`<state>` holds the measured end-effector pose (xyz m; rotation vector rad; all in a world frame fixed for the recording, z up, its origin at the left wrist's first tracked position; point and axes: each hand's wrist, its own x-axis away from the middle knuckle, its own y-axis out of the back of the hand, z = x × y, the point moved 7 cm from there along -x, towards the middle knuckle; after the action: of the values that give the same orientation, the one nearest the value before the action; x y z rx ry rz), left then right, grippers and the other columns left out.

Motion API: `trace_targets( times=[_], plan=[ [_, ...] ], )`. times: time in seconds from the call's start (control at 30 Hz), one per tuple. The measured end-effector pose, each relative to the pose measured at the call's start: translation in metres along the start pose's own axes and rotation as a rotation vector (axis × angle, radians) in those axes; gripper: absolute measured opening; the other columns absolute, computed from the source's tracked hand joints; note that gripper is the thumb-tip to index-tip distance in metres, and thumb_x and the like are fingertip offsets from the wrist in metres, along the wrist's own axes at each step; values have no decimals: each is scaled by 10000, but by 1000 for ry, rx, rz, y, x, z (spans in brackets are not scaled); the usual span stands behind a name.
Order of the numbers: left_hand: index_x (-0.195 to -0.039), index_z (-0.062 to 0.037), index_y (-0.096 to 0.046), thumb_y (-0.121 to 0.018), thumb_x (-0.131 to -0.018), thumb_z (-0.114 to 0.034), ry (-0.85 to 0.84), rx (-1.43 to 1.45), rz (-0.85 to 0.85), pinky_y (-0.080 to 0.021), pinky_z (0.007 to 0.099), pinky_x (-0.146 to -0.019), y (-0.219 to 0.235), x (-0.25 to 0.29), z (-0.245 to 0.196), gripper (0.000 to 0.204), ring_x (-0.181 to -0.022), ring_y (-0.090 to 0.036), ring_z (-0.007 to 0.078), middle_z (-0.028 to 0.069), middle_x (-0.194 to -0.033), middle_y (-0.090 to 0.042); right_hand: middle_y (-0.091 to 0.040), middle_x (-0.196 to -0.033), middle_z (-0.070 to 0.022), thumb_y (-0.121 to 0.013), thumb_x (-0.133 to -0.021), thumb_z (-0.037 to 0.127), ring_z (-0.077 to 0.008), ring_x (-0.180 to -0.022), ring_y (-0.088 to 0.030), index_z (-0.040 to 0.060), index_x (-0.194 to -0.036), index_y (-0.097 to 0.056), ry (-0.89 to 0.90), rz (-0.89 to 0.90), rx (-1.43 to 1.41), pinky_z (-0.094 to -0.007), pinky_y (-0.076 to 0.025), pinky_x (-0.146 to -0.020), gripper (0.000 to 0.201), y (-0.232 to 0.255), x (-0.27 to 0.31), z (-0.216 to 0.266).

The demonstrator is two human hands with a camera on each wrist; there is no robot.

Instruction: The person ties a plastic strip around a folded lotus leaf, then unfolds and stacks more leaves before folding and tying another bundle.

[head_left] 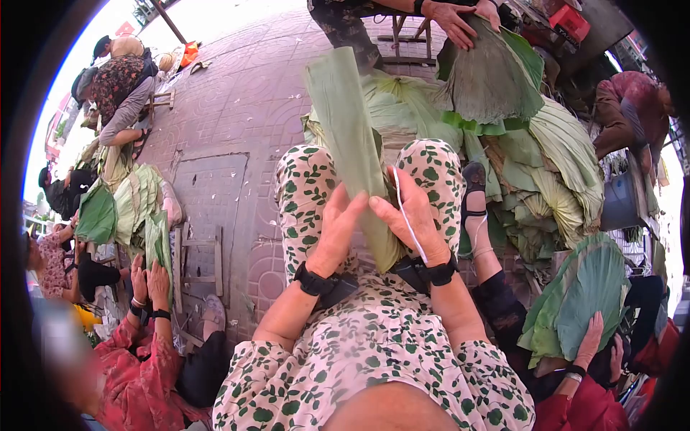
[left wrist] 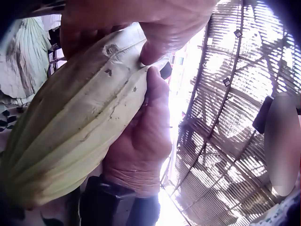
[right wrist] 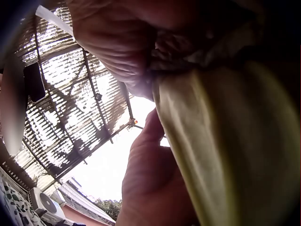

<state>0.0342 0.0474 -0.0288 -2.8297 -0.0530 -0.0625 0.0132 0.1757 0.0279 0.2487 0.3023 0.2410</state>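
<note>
A long folded green leaf (head_left: 341,108) stands out from between the two hands over the lap, its narrow end near the waist. The left hand (head_left: 335,228) grips its left side, with the thumb on top. On the other side the right hand (head_left: 413,219) pinches the leaf, its thumb tip close to the left thumb. A white string (head_left: 407,215) runs across the right hand down to the wrist. In the left wrist view the pleated, veined leaf (left wrist: 80,113) fills the space beside the hands. The right wrist view shows its ribbed edge (right wrist: 197,122) close up; the far fingers are partly hidden.
A large pile of pale green leaves (head_left: 564,165) lies ahead to the right. Opposite, a person's hands (head_left: 460,21) hold a broad leaf. People with leaves sit at both sides. A wooden stool (head_left: 205,262) stands at the left on the brick paving (head_left: 237,108).
</note>
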Motion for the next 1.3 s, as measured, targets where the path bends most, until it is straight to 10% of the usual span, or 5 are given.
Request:
trace_targets(
  times=[0.4,0.77,1.3],
  plan=[
    [-1370,74,-234,-606,-845,-201,-391,-164,-125,-359,284,-971,-11,0,-24,699,-1128,-462,177,152,-1242,-478,-474,-1223,-151,-666,-819,185,-220,-1092,-494,-88,-1278,-348,-100,-66,-391,-311,-404,-923,621,-1,9,-14],
    [-1273,-2,-409,-708,-744,-180,-123,29,22,-405,276,-912,-12,1,-24,633,-1040,-504,135,86,-1161,-542,-557,-1113,-199,-711,-764,248,-303,-999,-573,-55,-1270,-383,102,-24,251,-356,-450,-864,675,-14,28,4],
    [-1292,7,-399,-500,-878,-278,118,851,186,-376,349,-990,14,14,-5,513,-1135,-503,223,127,-1259,-505,-545,-1168,-94,-556,-864,34,-143,-1046,-534,-19,-1261,-436,-249,-159,-608,-277,-434,-896,418,-6,27,-39]
  ],
)
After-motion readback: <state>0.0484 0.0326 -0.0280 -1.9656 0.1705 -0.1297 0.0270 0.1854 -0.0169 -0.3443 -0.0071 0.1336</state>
